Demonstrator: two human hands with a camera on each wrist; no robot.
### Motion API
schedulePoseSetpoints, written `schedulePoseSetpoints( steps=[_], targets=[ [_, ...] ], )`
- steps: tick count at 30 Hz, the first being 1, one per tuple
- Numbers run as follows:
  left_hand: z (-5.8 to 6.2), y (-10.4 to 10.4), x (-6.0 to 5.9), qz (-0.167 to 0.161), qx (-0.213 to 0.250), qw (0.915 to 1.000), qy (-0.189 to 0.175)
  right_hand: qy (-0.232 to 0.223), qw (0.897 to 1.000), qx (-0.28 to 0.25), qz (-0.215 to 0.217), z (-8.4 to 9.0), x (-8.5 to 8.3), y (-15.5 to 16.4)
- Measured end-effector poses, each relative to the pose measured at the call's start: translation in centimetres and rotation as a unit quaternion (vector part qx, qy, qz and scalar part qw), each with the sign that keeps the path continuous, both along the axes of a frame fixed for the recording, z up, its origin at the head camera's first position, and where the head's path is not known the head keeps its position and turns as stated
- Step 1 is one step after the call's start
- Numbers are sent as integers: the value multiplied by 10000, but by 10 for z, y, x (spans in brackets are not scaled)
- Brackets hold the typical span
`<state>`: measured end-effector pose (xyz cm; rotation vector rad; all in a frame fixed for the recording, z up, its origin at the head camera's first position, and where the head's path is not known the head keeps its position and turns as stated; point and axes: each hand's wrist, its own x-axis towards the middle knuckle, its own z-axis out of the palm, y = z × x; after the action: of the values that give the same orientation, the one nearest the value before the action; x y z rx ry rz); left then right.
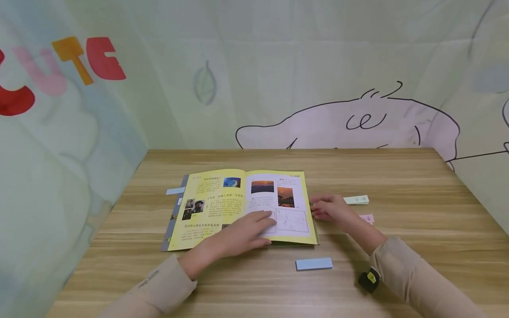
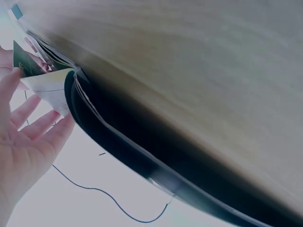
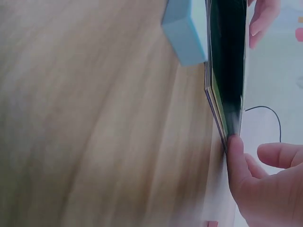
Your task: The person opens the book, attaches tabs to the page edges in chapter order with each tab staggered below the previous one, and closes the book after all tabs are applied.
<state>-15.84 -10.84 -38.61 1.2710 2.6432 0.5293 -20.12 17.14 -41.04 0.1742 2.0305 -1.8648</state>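
Two hands: left hand [image 1: 246,232] flat on one booklet [image 1: 222,198], right hand [image 1: 330,208] pinching its edge; four paper slips.

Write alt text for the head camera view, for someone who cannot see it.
An open yellow booklet lies on a wooden table; the left hand rests flat on its right page while the right hand touches its right edge. A blue slip lies nearby.

A pale blue slip [image 1: 313,263] is lying flat on the wooden worktop [image 1: 397,176], near its front edge, while a white label [image 1: 356,199] and a pink slip [image 1: 367,218] are sitting over to the right. Another small blue slip [image 1: 175,191] is resting at the left, and a cartoon-printed cloth backdrop [image 1: 358,88] is hanging behind it all.
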Motion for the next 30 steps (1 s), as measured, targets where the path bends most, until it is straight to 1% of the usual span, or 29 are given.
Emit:
schedulePoseSetpoints(
  steps=[3,6,9,11,14,17,24,30],
  targets=[
    [1,-2,0,59,70,9998,-159,-242,9995,-214,-17,3,1,0],
    [2,-4,0,84,122,9996,-259,-538,9983,-209,-127,5,1,-2],
    [0,-2,-1,5,137,9998,-166,-761,9966,-131,-274,6,1,-4],
    [-2,0,-2,-53,83,9999,-44,-817,9960,-49,-355,7,1,-6],
    [-7,3,-2,-154,47,9997,165,-775,9961,19,-429,6,1,-7],
    [-9,5,-1,-162,-27,9995,275,-694,9964,83,-487,5,0,-8],
    [-11,10,-1,-122,-381,9989,262,-454,9975,110,-527,4,0,-10],
    [-11,12,-5,-207,-525,9980,297,-213,9989,61,-402,5,-1,-12]
  ],
)
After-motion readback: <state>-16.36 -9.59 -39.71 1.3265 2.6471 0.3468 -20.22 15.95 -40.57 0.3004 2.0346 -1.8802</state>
